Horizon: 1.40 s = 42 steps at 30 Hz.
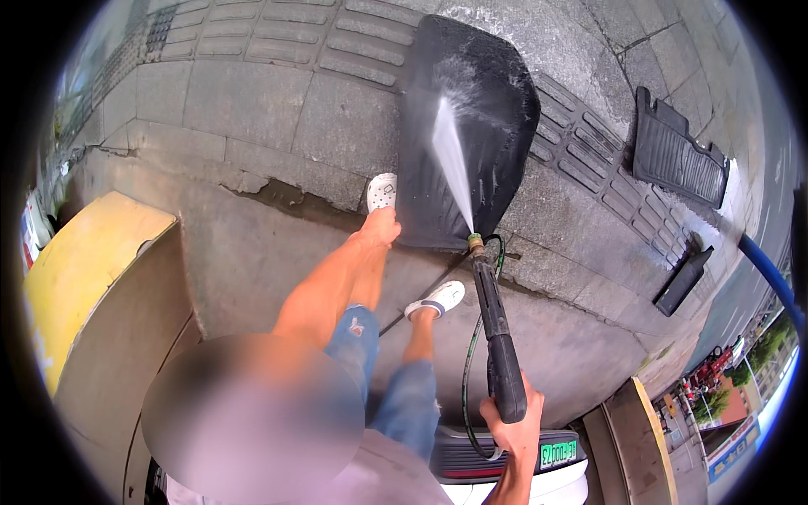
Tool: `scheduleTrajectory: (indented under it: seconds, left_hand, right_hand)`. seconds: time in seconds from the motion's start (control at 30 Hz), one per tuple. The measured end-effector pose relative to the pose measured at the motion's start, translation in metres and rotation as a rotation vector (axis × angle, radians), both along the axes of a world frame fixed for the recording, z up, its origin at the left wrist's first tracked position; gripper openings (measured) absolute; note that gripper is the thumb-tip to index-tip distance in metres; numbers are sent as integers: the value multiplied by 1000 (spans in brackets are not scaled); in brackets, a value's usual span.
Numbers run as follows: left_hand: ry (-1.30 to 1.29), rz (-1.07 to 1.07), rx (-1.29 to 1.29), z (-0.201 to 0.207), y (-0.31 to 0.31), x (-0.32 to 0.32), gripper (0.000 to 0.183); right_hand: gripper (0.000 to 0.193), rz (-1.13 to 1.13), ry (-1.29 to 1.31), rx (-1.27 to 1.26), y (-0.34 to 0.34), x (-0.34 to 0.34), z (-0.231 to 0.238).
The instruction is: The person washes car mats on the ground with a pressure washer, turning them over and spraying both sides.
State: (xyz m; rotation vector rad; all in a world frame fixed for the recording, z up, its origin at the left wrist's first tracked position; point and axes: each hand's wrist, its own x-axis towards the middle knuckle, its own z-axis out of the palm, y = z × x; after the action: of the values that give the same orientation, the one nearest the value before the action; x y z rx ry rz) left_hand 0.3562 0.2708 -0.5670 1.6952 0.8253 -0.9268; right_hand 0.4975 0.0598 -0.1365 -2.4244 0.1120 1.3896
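Note:
My right hand point(515, 427) is closed around the grip of a black pressure-washer gun point(495, 328) with a brass-coloured nozzle. A white fan of water point(453, 156) leaves the nozzle and splashes on a large black car mat point(509, 109). The mat is wet and spreads over the paving ahead of my feet. At its near left edge my left hand point(383, 227) is closed, with the fingers curled against that edge. Beside the gun hangs a thin dark hose point(469, 370), looping back toward my right hand.
Two more black mats, a ribbed one point(680, 156) and a small one point(683, 280), lie on wet paving at right. A blue hose point(770, 273) curves beyond them. The rear of a white car point(547, 488) is close behind me. A yellow-topped panel point(93, 261) stands at left.

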Motion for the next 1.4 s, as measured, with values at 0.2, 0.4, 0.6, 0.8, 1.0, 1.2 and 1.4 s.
scheduleTrajectory:
  seconds: [0.2,0.4,0.6,0.8,1.0,1.2,1.4]
  left_hand:
    - [87,135,-39,19,1,16,28]
    - [32,107,-2,26,-7,16,27]
    - [41,158,-9,41,-13,24,28]
    - [-167,8,185,34,-22,9,28]
    - [9,67,7,110,25,47,29]
    - [-111,181,146,78,48,31,35]
    - [-46,218,165,53,38,27,34]
  right_hand:
    - [28,13,-50,62,29,12,-7]
    - [64,121,-11,70,59,29,-18]
    - [42,64,-150,192,81,22,-14]
    - [63,132,-180,187,72,30,-8]
    - [58,-46,-279,36,62,29,-7]
    - [62,44,-211,97,22,-3,26]
    - [63,156,10,89,-46,-54,70]
